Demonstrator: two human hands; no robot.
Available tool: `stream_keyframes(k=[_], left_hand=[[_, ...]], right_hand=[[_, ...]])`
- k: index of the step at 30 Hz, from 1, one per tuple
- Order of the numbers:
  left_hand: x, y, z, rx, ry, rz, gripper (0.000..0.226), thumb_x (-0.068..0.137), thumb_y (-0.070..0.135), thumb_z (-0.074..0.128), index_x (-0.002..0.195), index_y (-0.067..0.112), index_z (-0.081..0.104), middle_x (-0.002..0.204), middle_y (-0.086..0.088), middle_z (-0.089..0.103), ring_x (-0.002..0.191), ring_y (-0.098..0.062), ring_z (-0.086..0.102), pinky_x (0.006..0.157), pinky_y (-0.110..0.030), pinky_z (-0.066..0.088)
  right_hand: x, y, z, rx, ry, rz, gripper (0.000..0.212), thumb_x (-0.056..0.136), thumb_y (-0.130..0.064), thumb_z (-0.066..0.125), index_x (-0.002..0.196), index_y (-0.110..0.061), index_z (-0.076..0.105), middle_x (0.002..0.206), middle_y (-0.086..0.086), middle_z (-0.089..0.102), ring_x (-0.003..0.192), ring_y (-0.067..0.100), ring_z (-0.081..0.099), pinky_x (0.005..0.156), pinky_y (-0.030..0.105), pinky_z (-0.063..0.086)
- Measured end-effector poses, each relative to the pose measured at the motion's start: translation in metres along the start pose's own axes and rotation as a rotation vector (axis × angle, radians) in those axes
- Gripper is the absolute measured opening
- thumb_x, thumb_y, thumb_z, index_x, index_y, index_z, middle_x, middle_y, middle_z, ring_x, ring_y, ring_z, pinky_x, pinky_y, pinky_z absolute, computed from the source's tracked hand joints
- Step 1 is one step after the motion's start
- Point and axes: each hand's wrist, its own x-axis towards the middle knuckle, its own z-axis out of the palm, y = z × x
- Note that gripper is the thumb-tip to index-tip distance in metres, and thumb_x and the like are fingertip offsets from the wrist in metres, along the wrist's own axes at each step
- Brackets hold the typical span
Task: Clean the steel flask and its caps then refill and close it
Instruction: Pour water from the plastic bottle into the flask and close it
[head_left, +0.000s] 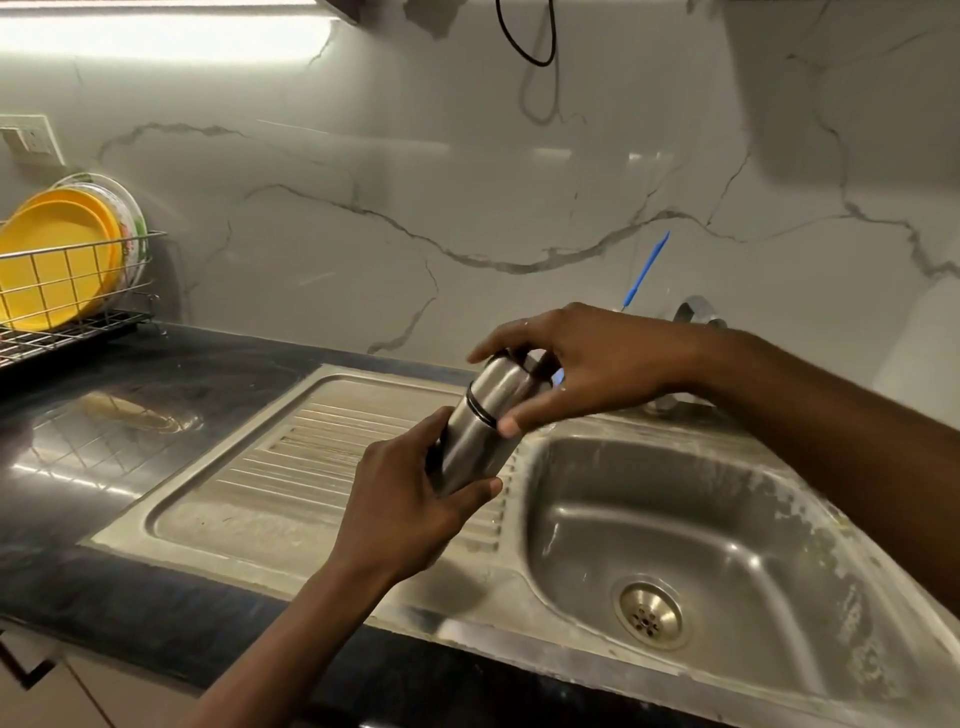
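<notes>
The marble wall (467, 182) and black counter (104, 415) frame the steel sink (457, 597). Its ribbed drainboard (311, 467) lies to your left and its basin (675, 519) to your right. A wire dish rack (78, 312) with yellow plates (57, 260) stands well apart at the far left of the counter.

The steel flask (470, 441) is off every surface. It is tilted in the air above the seam between drainboard and basin, with its top end leaning away and to the right. Your left hand (405, 499) is wrapped round its lower body, fingers and thumb curled on the steel. Your right hand (582, 369) is cupped over the top with fingers curled round the outer cap (501, 387). Its thumb tip sits at the black ring (480, 408) where cap meets body.

This reads as a twist of the cap, though one frame cannot say which way. To do it well, lock the body with the left hand and let only the right wrist turn, so the steel does not spin in your palm. Grip the cap above the ring, not on it, so the thumb does not bridge the joint and brake the turn. Work over the basin rather than the drainboard, so anything spilled or dropped falls toward the drain (649, 613).
</notes>
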Motion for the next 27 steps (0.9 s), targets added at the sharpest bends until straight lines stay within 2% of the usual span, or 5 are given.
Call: stream_keyframes(k=[3, 8, 15, 21, 27], left_hand=[[-0.001, -0.001, -0.001, 0.005, 0.001, 0.0, 0.065, 0.073, 0.059, 0.082, 0.131, 0.034, 0.066, 0.099, 0.02, 0.072, 0.087, -0.002, 0.07, 0.08, -0.032, 0.062], [-0.004, 0.001, 0.004, 0.023, -0.015, 0.019, 0.059, 0.074, 0.058, 0.082, 0.127, 0.041, 0.063, 0.095, 0.023, 0.07, 0.085, -0.003, 0.069, 0.077, -0.031, 0.062], [-0.003, 0.003, 0.005, 0.024, 0.008, 0.002, 0.069, 0.075, 0.051, 0.088, 0.135, 0.027, 0.065, 0.1, 0.014, 0.072, 0.086, -0.009, 0.071, 0.078, -0.023, 0.057], [0.0, 0.0, 0.002, 0.033, -0.013, 0.015, 0.065, 0.074, 0.06, 0.082, 0.131, 0.036, 0.065, 0.1, 0.017, 0.074, 0.085, -0.004, 0.07, 0.077, -0.032, 0.061], [-0.002, -0.002, 0.004, 0.012, 0.001, 0.014, 0.065, 0.073, 0.061, 0.081, 0.131, 0.039, 0.064, 0.097, 0.025, 0.069, 0.087, -0.003, 0.07, 0.079, -0.03, 0.063]], right_hand=[[0.0, 0.013, 0.0, 0.072, -0.047, -0.117, 0.059, 0.084, -0.034, 0.086, 0.137, -0.034, 0.061, 0.124, -0.015, 0.067, 0.105, 0.0, 0.065, 0.083, 0.014, 0.053], [0.005, 0.013, 0.006, 0.123, -0.015, 0.0, 0.043, 0.087, -0.057, 0.077, 0.115, -0.025, 0.071, 0.094, -0.007, 0.075, 0.076, 0.01, 0.075, 0.069, 0.024, 0.057], [0.006, -0.004, 0.023, -0.034, 0.164, 0.229, 0.074, 0.088, -0.084, 0.047, 0.066, -0.015, 0.064, 0.051, -0.001, 0.066, 0.047, 0.014, 0.069, 0.064, 0.032, 0.062], [-0.006, 0.012, -0.001, 0.075, 0.004, -0.017, 0.067, 0.086, -0.052, 0.08, 0.146, -0.036, 0.054, 0.132, -0.014, 0.065, 0.104, 0.004, 0.068, 0.079, 0.014, 0.053], [-0.006, 0.016, 0.0, 0.06, 0.053, -0.08, 0.056, 0.088, -0.05, 0.079, 0.138, -0.031, 0.064, 0.118, -0.015, 0.071, 0.099, -0.001, 0.069, 0.084, 0.016, 0.055]])
